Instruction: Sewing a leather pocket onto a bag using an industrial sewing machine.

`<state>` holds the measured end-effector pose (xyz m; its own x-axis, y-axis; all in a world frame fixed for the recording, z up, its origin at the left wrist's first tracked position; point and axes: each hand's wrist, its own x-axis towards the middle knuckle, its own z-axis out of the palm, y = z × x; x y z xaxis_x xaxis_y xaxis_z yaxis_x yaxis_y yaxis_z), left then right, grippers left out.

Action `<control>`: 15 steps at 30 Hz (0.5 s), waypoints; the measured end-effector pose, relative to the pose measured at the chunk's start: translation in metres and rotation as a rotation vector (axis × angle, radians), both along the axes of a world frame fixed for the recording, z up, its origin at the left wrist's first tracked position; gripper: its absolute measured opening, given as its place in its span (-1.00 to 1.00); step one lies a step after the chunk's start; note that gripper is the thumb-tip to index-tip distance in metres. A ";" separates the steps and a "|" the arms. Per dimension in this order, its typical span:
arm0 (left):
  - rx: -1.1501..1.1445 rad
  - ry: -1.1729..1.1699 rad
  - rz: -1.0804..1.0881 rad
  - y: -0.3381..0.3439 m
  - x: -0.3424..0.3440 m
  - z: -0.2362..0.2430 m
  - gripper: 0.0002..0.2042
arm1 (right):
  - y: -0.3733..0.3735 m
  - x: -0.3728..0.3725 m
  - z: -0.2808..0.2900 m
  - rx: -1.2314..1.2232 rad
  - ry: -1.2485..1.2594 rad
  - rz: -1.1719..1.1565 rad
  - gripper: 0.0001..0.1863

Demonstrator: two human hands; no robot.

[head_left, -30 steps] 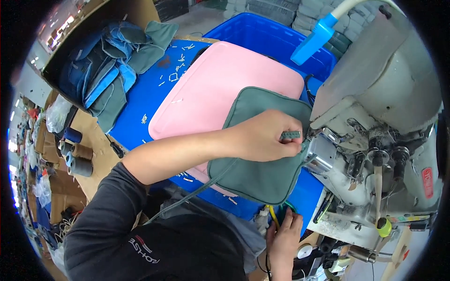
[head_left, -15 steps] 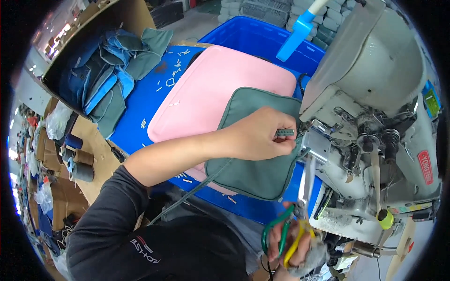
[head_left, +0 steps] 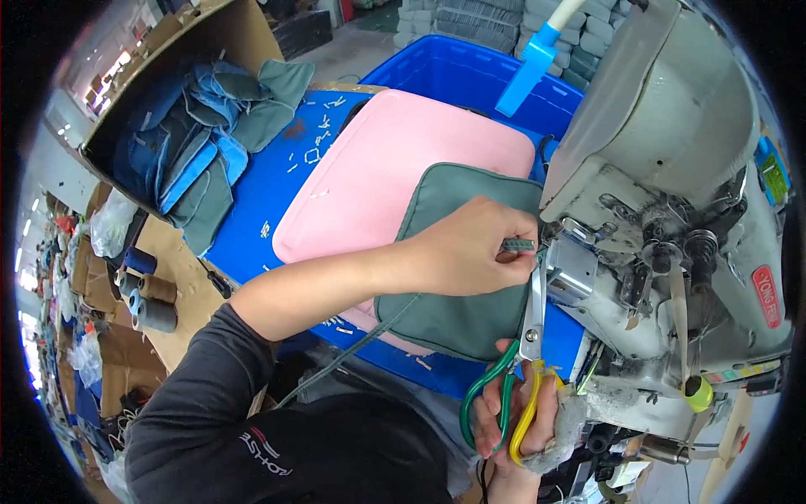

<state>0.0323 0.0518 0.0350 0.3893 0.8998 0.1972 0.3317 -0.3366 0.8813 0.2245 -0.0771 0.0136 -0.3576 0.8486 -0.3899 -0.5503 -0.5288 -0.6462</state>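
Observation:
My left hand (head_left: 478, 248) is closed over a rounded dark green fabric panel (head_left: 457, 319), pinching a narrow green strip (head_left: 518, 245) whose end sticks out of the fist. From under my forearm a thin green cord (head_left: 353, 349) trails down to the left. My right hand (head_left: 516, 412) grips a pair of scissors (head_left: 531, 332) with one green and one yellow handle loop. The blades point up, their tips beside my left fingers at the panel's right edge; whether they touch the strip is hard to tell. Grey fluffy material (head_left: 564, 433) wraps the right hand's side.
A sewing machine (head_left: 663, 143) stands close on the right. Under the panel lies a pink padded board (head_left: 361, 160) on a blue tabletop (head_left: 260, 202) strewn with scraps. Behind are a blue bin (head_left: 445, 59) and a carton (head_left: 243, 34) of fabric pieces; thread spools (head_left: 155, 315) stand left.
My right hand has brought the scissors upward, so the blade tips now reach the edge by my left fingers. My left hand keeps its pinch on the strip.

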 end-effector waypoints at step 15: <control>0.053 0.022 0.030 0.000 0.001 -0.001 -0.90 | -0.005 -0.019 0.005 0.020 -0.021 -0.039 -0.29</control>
<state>0.0330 0.0517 0.0336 0.3670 0.8996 0.2366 0.3616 -0.3723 0.8548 0.2057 -0.0823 0.0186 -0.3162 0.8694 -0.3797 -0.5560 -0.4941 -0.6684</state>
